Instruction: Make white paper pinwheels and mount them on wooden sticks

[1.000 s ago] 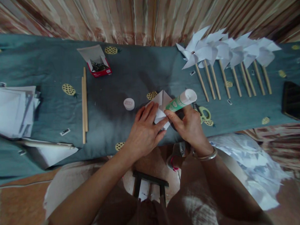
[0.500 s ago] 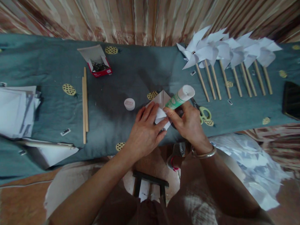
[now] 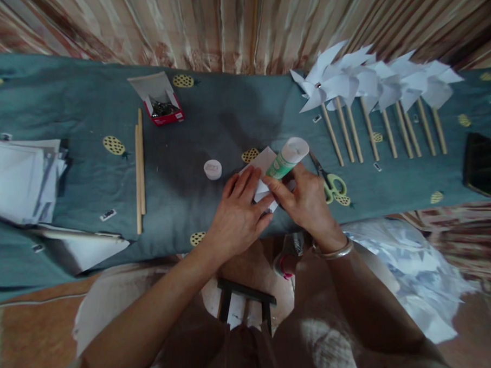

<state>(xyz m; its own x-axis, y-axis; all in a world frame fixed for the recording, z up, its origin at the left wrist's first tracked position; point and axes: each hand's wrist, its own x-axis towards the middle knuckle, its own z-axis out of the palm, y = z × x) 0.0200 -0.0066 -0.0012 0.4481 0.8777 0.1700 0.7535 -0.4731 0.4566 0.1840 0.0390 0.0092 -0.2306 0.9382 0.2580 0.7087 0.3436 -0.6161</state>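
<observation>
The left hand (image 3: 235,219) lies on white paper (image 3: 264,159), fingers extended; the right hand (image 3: 311,203) grips a tilted green-and-white glue stick (image 3: 287,158), fingers wrapped around it.

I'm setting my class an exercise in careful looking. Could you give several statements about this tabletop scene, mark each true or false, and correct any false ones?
1. The right hand holds the glue stick. True.
2. The left hand rests on the scissors. False: it rests on the white paper.
3. The red box stands open. True.
4. The round white cap is inside the red box. False: it lies on the cloth.
5. The pinwheels lie to the left of the red box. False: they lie to its right.
</observation>
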